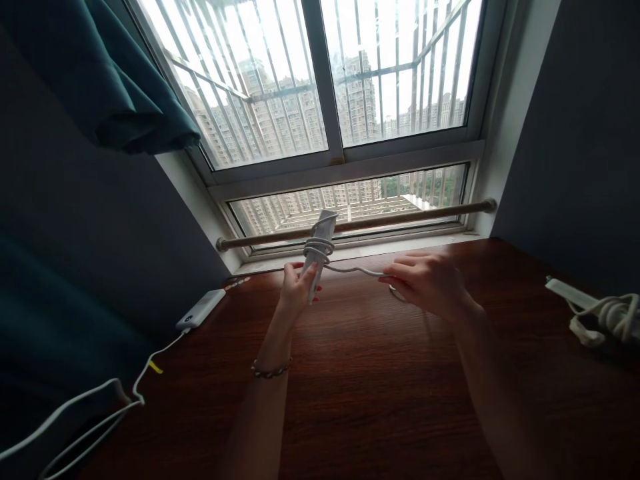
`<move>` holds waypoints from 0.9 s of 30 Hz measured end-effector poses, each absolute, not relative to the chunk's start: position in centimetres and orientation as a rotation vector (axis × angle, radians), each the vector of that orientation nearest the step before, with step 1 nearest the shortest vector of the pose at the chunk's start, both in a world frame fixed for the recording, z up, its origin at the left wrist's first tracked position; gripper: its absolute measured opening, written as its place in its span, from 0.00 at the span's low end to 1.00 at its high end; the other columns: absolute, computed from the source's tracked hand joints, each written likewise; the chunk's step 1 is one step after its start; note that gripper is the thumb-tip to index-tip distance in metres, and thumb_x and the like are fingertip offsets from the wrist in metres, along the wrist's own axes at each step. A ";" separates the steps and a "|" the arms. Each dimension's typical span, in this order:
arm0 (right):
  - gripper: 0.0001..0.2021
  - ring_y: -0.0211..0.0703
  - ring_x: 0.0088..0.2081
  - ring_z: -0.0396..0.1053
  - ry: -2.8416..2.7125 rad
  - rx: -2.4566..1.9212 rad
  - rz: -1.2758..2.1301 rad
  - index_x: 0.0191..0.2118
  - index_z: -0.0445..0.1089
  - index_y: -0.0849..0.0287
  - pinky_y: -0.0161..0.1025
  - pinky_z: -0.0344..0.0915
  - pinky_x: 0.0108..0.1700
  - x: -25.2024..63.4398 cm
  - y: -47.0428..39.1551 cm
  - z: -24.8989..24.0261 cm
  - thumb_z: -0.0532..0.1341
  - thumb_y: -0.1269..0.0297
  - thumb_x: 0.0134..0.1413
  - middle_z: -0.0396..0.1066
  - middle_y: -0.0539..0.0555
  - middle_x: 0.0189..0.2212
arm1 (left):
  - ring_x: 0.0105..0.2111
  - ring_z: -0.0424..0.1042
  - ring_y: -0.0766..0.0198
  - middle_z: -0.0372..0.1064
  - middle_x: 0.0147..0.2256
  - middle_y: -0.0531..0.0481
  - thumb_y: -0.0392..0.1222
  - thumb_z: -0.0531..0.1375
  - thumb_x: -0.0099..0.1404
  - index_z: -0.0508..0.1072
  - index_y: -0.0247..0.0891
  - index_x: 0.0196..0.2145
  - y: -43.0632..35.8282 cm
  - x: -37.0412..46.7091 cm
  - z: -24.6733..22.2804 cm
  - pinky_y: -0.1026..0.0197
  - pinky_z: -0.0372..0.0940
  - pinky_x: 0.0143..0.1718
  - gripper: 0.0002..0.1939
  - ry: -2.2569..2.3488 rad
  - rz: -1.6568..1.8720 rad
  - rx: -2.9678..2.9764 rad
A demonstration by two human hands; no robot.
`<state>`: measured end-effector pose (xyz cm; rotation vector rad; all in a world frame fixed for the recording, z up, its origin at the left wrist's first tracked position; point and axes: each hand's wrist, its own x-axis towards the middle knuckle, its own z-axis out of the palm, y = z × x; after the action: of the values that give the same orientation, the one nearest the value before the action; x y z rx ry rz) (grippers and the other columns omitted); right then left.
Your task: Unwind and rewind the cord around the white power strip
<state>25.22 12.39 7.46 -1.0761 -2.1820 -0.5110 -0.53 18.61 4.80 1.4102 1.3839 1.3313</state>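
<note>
My left hand (299, 285) is closed around the lower end of a white power strip (326, 228), holding it up at a tilt above the wooden table. Several turns of white cord (319, 248) wrap the strip's middle. From these turns the cord runs to the right into my right hand (426, 281), whose fingers are pinched on it. A short loop of the cord shows below the right fingers; the rest is hidden behind that hand. A dark braided bracelet (270, 371) is on my left wrist.
On the brown table (380, 387), a white power bank (202, 309) with a cable lies at left. A second white strip (570, 292) wound with cord lies at right. A wooden rail (410, 217) crosses the window at the back; a teal curtain (125, 100) hangs upper left.
</note>
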 end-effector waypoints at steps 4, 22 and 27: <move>0.13 0.37 0.29 0.59 -2.198 -1.035 -0.614 0.27 0.66 0.59 0.38 0.43 0.30 24.2 10.8 8.3 0.52 0.60 0.61 0.65 0.49 0.23 | 0.28 0.70 0.60 0.68 0.34 0.48 0.57 0.57 0.56 0.61 0.39 0.41 17.4 0.9 4.3 0.62 0.62 0.25 0.22 1.494 1.159 1.878; 0.08 0.35 0.27 0.55 -2.273 -0.754 -0.508 0.31 0.67 0.58 0.36 0.44 0.29 24.2 8.8 8.9 0.56 0.62 0.59 0.62 0.46 0.23 | 0.29 0.69 0.59 0.69 0.30 0.48 0.59 0.48 0.63 0.65 0.38 0.39 13.6 2.9 5.2 0.63 0.57 0.27 0.21 1.503 0.625 2.415; 0.04 0.34 0.27 0.54 -2.212 -0.695 -0.519 0.32 0.69 0.58 0.35 0.45 0.29 24.0 8.1 9.0 0.59 0.65 0.56 0.61 0.46 0.22 | 0.23 0.67 0.61 0.67 0.24 0.50 0.63 0.47 0.61 0.67 0.37 0.34 14.1 3.0 4.7 0.65 0.54 0.21 0.25 1.487 0.587 2.155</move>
<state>23.96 8.12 8.98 -0.6950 -2.2121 -0.5194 2.97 14.09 4.70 2.1545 1.4875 0.5867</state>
